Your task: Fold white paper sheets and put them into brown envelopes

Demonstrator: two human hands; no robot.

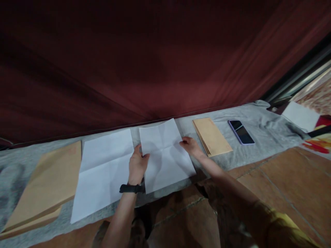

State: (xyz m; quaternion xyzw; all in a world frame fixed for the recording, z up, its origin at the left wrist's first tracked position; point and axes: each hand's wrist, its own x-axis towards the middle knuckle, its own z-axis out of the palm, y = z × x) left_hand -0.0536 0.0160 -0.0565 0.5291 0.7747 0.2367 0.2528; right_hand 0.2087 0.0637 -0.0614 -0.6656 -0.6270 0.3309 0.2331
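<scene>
A creased white sheet of paper [164, 162] lies before me on the grey cloth, between my two hands. At its left edge is my left hand [137, 167], a dark band on the wrist, its thumb over the paper and its fingers curled at the edge. My right hand [190, 146] pinches the right edge of the same sheet with thumb and fingers. Just left of it lies a larger white paper [106, 168] with a fold line across its middle. The underside of the held sheet is hidden.
Large brown envelopes [51, 179] lie stacked at the far left. Right of my right hand is a stack of small brown envelopes [213, 136], then a phone [241, 132] in a purple case. A dark red curtain [155, 69] hangs behind the grey cloth [269, 127]. Tiled floor [289, 182] lies in front.
</scene>
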